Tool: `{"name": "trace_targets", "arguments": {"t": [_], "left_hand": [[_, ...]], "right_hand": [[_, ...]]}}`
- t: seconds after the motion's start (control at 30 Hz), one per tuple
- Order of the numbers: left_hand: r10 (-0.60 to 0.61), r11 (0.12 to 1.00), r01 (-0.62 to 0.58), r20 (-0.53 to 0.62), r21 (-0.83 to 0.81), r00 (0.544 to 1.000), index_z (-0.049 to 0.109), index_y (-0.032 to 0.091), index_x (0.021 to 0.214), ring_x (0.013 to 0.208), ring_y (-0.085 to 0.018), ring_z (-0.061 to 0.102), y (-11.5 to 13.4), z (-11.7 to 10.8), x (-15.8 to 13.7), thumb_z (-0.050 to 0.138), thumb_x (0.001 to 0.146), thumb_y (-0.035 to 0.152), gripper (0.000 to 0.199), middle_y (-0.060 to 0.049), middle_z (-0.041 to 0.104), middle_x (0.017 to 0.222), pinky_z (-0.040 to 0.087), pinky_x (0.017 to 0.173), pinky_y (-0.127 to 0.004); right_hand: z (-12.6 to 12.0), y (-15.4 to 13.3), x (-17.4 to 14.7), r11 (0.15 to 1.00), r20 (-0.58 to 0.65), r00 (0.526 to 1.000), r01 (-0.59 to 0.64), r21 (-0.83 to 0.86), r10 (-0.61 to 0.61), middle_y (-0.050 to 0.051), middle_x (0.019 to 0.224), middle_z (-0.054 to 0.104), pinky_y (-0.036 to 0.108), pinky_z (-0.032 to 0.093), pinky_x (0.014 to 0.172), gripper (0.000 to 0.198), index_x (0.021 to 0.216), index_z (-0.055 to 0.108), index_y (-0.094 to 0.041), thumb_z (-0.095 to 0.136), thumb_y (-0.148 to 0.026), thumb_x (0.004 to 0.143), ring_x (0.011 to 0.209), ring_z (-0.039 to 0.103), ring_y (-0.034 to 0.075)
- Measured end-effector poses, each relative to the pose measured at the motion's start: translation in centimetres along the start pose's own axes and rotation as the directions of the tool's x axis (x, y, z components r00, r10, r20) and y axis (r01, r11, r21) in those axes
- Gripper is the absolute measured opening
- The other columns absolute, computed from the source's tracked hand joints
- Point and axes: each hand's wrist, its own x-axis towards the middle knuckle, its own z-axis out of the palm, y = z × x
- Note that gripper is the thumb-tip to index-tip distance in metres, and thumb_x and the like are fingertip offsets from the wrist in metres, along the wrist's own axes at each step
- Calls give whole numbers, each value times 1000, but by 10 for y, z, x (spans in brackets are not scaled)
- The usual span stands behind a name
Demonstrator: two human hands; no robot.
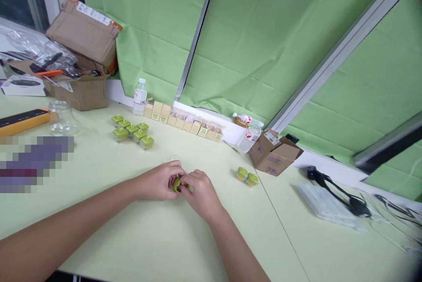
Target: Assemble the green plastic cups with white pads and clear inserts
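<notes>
My left hand [161, 181] and my right hand [201, 192] meet over the middle of the table. Between them is a small green lid [177, 184], gripped by the fingers of both hands and partly hidden by them. Just behind my left hand a clear rim [174, 158] shows, too faint to name. To the left, several small clear containers with green lids [132, 129] stand in a cluster. Two more green-lidded containers [247, 176] stand close together to the right of my right hand.
Along the back edge runs a row of small cream boxes [182, 120], beside an upright water bottle [140, 97]. Cardboard boxes [92, 93] and a glass jar [62, 119] are at left. A lying bottle [249, 139], carton [275, 154] and black headset [343, 194] are at right.
</notes>
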Motion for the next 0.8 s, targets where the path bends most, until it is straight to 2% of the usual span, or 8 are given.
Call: {"name": "trace_targets", "arguments": {"t": [0.13,0.33,0.5,0.63,0.8], "left_hand": [[4,1000,-4,2,-2,1000,57,19,81,70,-12,52,1,-1,1,61,67,8,19,0,48,85,43,61,-25],[-5,1000,5,14,-18,1000,62,21,94,72,-13,53,1,-2,1,62,69,10,27,-1,49,90,45,63,-25],[34,999,-34,2,13,999,62,21,91,74,-13,53,2,-1,0,61,70,9,24,-1,50,89,45,65,-25],[39,999,-39,-26,6,999,60,19,89,73,-13,53,4,-3,2,61,74,11,17,-1,49,89,46,65,-25],[51,998,-54,-98,-27,994,61,20,97,73,-13,54,2,-5,5,64,80,19,18,-2,51,92,48,66,-26]], "right_hand": [[-2,1,1,1000,-6,1000,-29,1,29,-3,73,68,29,42,76,17,80,65,-23,68,-6,79,71,57,15],[0,3,0,998,17,1000,14,-53,-14,-2,76,70,29,40,76,17,78,69,-24,67,-8,82,74,58,15],[4,4,0,997,0,1000,14,-70,-14,-2,72,69,29,41,74,17,74,69,-23,66,-9,83,68,57,14],[-1,3,2,998,-25,999,26,-49,-27,-3,75,71,29,42,77,15,81,69,-23,64,-10,86,68,58,13],[-18,-3,1,1000,-91,996,25,0,-25,3,89,73,34,46,83,14,101,68,-24,62,-19,90,83,62,18]]}}
